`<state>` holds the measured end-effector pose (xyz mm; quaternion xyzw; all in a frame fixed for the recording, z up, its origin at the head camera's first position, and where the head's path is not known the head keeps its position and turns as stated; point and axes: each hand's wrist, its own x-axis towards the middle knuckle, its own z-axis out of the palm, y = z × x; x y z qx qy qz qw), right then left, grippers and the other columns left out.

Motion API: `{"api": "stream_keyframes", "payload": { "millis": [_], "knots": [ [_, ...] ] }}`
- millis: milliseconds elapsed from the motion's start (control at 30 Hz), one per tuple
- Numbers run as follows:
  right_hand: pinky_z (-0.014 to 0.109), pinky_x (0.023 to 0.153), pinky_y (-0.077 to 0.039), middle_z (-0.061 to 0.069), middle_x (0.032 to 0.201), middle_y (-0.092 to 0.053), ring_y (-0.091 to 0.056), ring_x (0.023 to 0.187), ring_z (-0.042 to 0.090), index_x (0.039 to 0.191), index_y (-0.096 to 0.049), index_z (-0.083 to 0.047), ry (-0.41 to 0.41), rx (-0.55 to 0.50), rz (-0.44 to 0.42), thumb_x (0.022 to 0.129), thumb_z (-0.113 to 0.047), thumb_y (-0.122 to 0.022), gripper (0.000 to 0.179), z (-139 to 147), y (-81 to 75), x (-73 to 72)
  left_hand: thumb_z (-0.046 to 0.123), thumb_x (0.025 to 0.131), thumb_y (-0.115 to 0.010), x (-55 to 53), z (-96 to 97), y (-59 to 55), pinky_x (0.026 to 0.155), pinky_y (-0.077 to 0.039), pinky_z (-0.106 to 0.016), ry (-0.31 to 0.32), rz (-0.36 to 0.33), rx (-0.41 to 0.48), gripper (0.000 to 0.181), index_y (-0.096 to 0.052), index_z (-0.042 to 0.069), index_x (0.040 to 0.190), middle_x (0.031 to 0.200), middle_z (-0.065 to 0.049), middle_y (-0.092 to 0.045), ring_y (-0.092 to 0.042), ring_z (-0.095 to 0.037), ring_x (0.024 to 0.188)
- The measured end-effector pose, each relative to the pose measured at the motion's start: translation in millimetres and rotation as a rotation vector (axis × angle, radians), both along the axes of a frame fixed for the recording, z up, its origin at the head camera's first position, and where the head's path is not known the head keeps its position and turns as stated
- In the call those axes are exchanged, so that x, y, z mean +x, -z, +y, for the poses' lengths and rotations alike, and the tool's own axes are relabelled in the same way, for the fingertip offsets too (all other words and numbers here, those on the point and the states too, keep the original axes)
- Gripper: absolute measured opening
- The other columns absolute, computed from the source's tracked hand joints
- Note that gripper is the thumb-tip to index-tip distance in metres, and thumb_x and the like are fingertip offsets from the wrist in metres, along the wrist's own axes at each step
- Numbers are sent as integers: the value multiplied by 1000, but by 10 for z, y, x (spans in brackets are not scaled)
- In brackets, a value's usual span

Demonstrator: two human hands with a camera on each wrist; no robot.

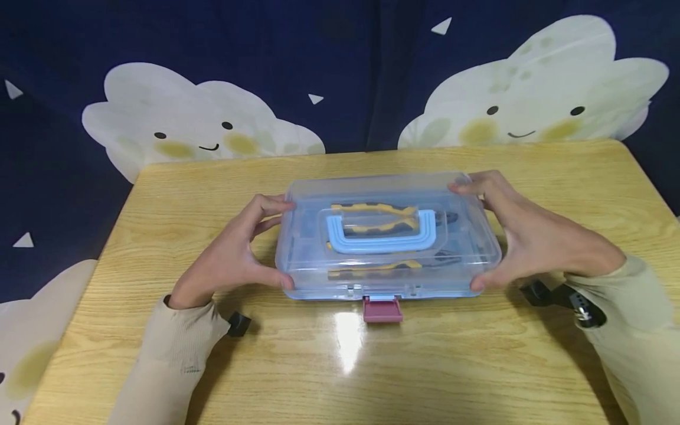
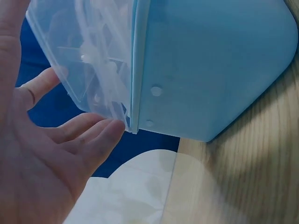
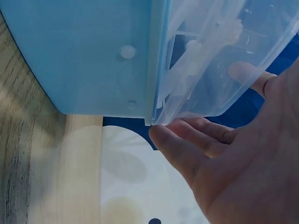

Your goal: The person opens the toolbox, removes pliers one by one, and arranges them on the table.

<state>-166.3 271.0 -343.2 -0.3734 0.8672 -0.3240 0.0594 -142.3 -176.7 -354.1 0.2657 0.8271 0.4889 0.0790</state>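
Observation:
A plastic storage box stands on the table, with a clear lid [image 1: 308, 192] and a light blue base [image 2: 210, 65]. Its blue carrying handle [image 1: 382, 245] lies folded on top, and the pink front latch [image 1: 382, 311] hangs flipped out. Through the lid I see pliers [image 1: 372, 208] with yellow and black handles. My left hand [image 1: 234, 251] grips the lid's left end, thumb at the front corner and fingers at the back. At the right end, my right hand [image 1: 536, 236] holds the lid the same way. In both wrist views, fingertips touch the lid's lower edge near the base rim.
The box rests on a light wooden table [image 1: 340, 378]. Behind the table hangs a dark blue curtain [image 1: 361, 71] printed with white clouds. White translucent parts [image 3: 196, 60] show inside the lid in the right wrist view.

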Motion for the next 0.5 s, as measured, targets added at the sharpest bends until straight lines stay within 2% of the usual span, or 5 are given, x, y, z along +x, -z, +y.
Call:
{"api": "stream_keyframes", "payload": {
  "millis": [100,167,333,400,500],
  "knots": [
    [10,101,-32,11,158,-32,-34,137,12,157,-29,-19,-12,-31,-35,49,-41,-104,134,31,-1,-15,58,62,-91,0,8,7,121,-42,-24,-36,-4,57,101,-51,5,138,159,-14,-46,-40,-32,153],
    [16,101,-33,7,161,-31,-32,139,14,161,-26,-25,-3,-44,-71,56,-47,-101,131,49,-13,-19,63,63,-87,-2,21,12,119,-42,-19,-58,-3,98,102,-52,5,140,158,-15,-49,-45,-34,149],
    [52,105,-37,5,163,-29,-31,139,23,163,-24,-34,26,-68,-126,71,-64,-88,117,62,-36,-29,69,65,-82,-21,44,14,118,-44,-17,-78,-1,155,104,-53,10,146,156,-14,-53,-52,-34,144],
    [63,104,-34,7,163,-30,-31,139,26,163,-25,-34,35,-78,-131,73,-70,-83,114,52,-37,-36,63,67,-85,-29,29,4,119,-43,-18,-58,-8,148,102,-51,12,149,158,-13,-51,-50,-32,146],
    [69,105,-30,9,163,-31,-32,139,31,163,-26,-37,64,-100,-157,75,-77,-77,109,36,-34,-32,43,69,-95,-44,-17,-23,120,-40,-18,-5,-40,124,103,-44,15,155,162,-10,-45,-45,-27,150]
  ]
}}
